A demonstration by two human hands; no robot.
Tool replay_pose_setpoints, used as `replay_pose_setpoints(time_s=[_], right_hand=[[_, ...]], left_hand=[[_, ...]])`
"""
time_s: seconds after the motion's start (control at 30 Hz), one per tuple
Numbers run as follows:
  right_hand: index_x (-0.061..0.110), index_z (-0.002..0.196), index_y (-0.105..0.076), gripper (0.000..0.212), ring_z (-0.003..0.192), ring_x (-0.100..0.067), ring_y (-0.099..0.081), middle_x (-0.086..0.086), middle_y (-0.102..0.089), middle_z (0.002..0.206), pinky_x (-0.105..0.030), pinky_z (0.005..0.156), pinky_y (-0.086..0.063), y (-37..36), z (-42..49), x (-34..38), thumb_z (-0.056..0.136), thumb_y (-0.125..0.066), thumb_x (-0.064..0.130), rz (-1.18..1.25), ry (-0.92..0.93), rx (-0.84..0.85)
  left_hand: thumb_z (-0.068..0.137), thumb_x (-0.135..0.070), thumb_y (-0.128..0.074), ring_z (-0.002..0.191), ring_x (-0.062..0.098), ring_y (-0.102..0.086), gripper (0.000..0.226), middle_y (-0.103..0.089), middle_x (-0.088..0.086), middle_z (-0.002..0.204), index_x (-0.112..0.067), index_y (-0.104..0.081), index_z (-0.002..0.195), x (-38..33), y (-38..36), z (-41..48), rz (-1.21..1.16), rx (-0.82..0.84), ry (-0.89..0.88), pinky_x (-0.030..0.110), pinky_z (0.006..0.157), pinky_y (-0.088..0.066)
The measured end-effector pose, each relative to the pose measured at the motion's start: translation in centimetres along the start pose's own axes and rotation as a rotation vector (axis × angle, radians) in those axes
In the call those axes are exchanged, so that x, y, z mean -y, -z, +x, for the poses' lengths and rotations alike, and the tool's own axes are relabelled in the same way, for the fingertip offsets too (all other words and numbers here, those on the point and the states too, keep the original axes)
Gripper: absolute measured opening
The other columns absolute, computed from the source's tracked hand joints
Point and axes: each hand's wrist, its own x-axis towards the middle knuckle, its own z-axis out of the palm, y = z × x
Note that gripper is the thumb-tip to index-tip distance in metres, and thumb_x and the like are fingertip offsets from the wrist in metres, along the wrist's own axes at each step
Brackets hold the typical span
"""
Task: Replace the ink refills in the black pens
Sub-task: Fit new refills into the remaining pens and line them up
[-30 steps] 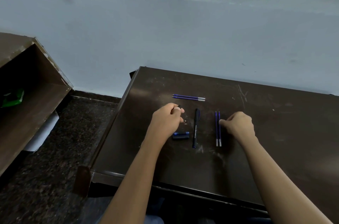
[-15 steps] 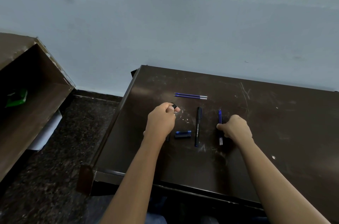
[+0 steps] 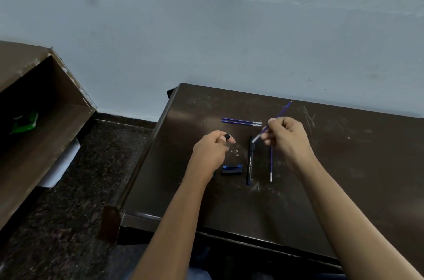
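My right hand (image 3: 286, 137) pinches a blue ink refill (image 3: 283, 110), lifted off the dark table (image 3: 344, 176) and tilted, silver tip toward my left hand. My left hand (image 3: 212, 150) grips a black pen barrel, of which only the open end (image 3: 227, 136) shows above the fingers. A whole black pen (image 3: 249, 160) lies on the table between the hands. To its right a second blue refill (image 3: 271, 164) rests flat. Two more blue refills (image 3: 241, 121) lie side by side farther back. A black cap and a small blue piece (image 3: 231, 169) sit near my left wrist.
The table's left edge (image 3: 146, 156) drops to a dark speckled floor. A brown wooden shelf unit (image 3: 34, 119) stands at the left with something green (image 3: 23, 122) inside. A pale wall runs behind the table.
My right hand has picked one of the two refills up from the table and raised it toward my left hand. The other refill stays flat. My left hand keeps holding the barrel.
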Motion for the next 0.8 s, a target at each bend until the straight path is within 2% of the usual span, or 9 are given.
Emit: replay_pose_setpoints(time_s=[0.07,0.13,0.27,0.43,0.5,0.57,0.67,0.73,0.8], right_hand=[[0.003,0.085,-0.053,0.014,0.055,-0.009,-0.065,-0.010,-0.066,0.072,-0.019,0.055,-0.053,-0.9,-1.1,0.9,0.096,-0.047,0.009,0.223,0.036,0.000],[0.005,0.093,-0.052,0.009,0.058,-0.009,-0.067,-0.010,-0.067,0.079,-0.018,0.056,-0.054,-1.8,-1.7,1.1,0.098,-0.046,0.008,0.331,0.054,0.012],[0.009,0.091,-0.055,0.011,0.062,-0.009,-0.068,-0.008,-0.069,0.080,-0.019,0.059,-0.054,-3.0,-2.3,0.9,0.097,-0.046,0.006,0.318,0.080,0.063],[0.008,0.091,-0.058,0.010,0.064,-0.011,-0.065,-0.007,-0.072,0.079,-0.023,0.061,-0.051,-3.2,-2.2,0.8,0.094,-0.049,0.006,0.273,0.119,0.059],[0.005,0.092,-0.062,0.010,0.068,-0.015,-0.065,-0.009,-0.072,0.080,-0.028,0.064,-0.052,-3.2,-2.2,0.6,0.091,-0.053,0.008,0.175,0.159,0.077],[0.012,0.089,-0.068,0.011,0.073,-0.019,-0.068,-0.006,-0.073,0.078,-0.036,0.070,-0.053,-3.4,-2.3,0.4,0.087,-0.058,0.014,0.001,0.210,0.145],[0.018,0.092,-0.071,0.014,0.070,-0.003,-0.065,0.004,-0.072,0.076,-0.025,0.068,-0.050,-4.1,-2.5,-0.1,0.087,-0.060,0.012,-0.124,0.224,0.265],[0.020,0.099,-0.070,0.017,0.067,0.006,-0.060,0.009,-0.070,0.079,-0.020,0.067,-0.046,-4.5,-2.5,-0.8,0.090,-0.058,0.012,-0.214,0.225,0.250],[0.020,0.108,-0.067,0.021,0.079,0.003,-0.061,0.008,-0.068,0.091,-0.024,0.075,-0.051,-4.6,-2.5,-1.9,0.091,-0.056,0.013,-0.451,0.230,0.236]], left_hand=[[0.099,-0.019,-0.035,0.097,0.017,-0.059,0.031,-0.066,0.004,0.104,-0.027,-0.062,0.085,0.2,0.0,0.1,-0.022,0.009,-0.021,0.025,0.077,-0.041],[0.099,-0.020,-0.036,0.089,0.015,-0.058,0.033,-0.065,0.003,0.097,-0.029,-0.062,0.081,0.3,-0.2,0.3,-0.036,0.013,-0.039,0.024,0.072,-0.040],[0.100,-0.020,-0.035,0.082,0.009,-0.053,0.030,-0.060,0.002,0.090,-0.024,-0.062,0.088,0.4,0.0,0.3,-0.028,0.009,-0.052,0.020,0.063,-0.035],[0.100,-0.021,-0.035,0.086,0.010,-0.054,0.029,-0.061,0.002,0.092,-0.024,-0.062,0.092,0.4,0.1,0.3,-0.029,0.011,-0.058,0.019,0.064,-0.035],[0.100,-0.021,-0.036,0.087,0.011,-0.055,0.028,-0.062,0.002,0.092,-0.024,-0.063,0.092,0.3,0.1,0.3,-0.032,0.026,-0.051,0.021,0.066,-0.036],[0.100,-0.023,-0.036,0.092,0.012,-0.058,0.028,-0.064,0.001,0.094,-0.022,-0.064,0.099,0.4,-0.1,0.3,-0.050,0.035,-0.044,0.023,0.071,-0.039],[0.099,-0.024,-0.037,0.094,0.013,-0.061,0.028,-0.066,0.001,0.101,-0.021,-0.063,0.112,0.3,0.1,0.4,-0.100,-0.036,-0.054,0.022,0.072,-0.041],[0.099,-0.024,-0.037,0.088,0.011,-0.061,0.028,-0.065,0.000,0.097,-0.022,-0.064,0.106,0.3,0.4,0.4,-0.130,-0.136,-0.101,0.022,0.068,-0.044],[0.100,-0.023,-0.036,0.084,0.010,-0.060,0.028,-0.064,-0.002,0.090,-0.024,-0.064,0.097,0.2,0.7,0.3,-0.174,-0.192,-0.151,0.025,0.071,-0.049]])
